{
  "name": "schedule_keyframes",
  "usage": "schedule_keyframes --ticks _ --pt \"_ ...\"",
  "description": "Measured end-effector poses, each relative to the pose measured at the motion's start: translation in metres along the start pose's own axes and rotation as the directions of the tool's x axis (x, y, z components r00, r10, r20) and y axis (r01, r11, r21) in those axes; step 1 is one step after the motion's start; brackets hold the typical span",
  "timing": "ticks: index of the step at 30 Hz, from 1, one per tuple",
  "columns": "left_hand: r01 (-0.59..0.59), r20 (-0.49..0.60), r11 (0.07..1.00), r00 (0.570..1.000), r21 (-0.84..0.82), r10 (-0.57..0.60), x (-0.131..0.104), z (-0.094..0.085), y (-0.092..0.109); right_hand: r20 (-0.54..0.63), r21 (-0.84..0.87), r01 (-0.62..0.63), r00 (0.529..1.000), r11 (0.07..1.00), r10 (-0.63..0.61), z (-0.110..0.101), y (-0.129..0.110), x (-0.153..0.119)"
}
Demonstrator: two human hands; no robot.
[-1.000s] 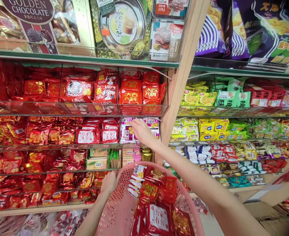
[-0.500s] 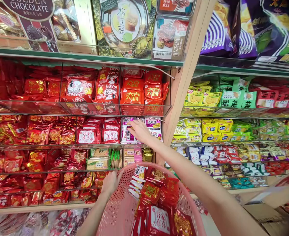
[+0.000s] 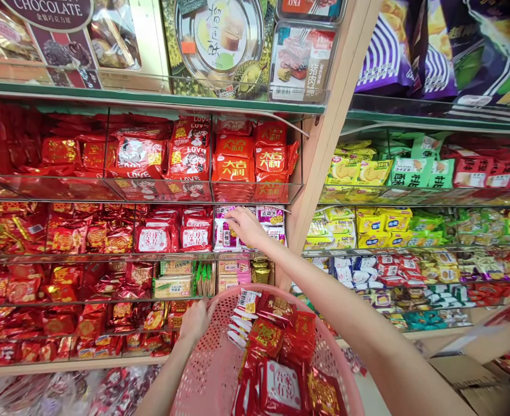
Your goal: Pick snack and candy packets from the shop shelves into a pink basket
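Observation:
My left hand [image 3: 195, 319] is wrapped round the rim of a pink plastic basket [image 3: 207, 370] at the lower middle. Inside the basket lie red and gold snack packets [image 3: 281, 384] and a row of white ones [image 3: 239, 326] along the left. On the middle shelf, my right hand [image 3: 247, 226] is at a compartment of white-and-purple snack packets [image 3: 270, 216]. Its fingers are bent and closed at the upper edge of the left front packet [image 3: 225, 236], which still sits in the compartment. The fingertips are partly hidden.
Clear shelf fronts [image 3: 255, 193] run just above and below my right hand. A wooden upright [image 3: 313, 167] divides the shelving on the right. Red packets [image 3: 153, 237] fill compartments to the left, and yellow packets [image 3: 372, 240] stand beyond the upright. Cardboard boxes [image 3: 458, 370] are at the lower right.
My right hand's fingers shift slightly and curl in closer at the white-and-purple packet. My left hand and the basket stay almost in place.

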State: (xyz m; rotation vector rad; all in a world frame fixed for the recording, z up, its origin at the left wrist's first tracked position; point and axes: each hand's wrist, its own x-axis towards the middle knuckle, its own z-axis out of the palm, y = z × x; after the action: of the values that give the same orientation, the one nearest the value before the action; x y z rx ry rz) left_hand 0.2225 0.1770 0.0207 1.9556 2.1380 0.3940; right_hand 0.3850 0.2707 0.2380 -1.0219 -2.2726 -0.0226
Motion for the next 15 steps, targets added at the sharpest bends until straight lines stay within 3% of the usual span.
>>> schedule_keyframes --ticks 5,15 --pt "-0.007 0.012 1.0 1.0 -0.007 0.007 -0.001 -0.001 0.0 -0.046 0.104 -0.041 0.998 0.994 0.046 0.003 0.005 0.004" --pt "0.001 -0.01 0.999 1.0 0.039 -0.001 0.002 0.004 -0.003 0.026 0.078 0.063 0.998 0.995 -0.065 -0.016 0.006 -0.004"
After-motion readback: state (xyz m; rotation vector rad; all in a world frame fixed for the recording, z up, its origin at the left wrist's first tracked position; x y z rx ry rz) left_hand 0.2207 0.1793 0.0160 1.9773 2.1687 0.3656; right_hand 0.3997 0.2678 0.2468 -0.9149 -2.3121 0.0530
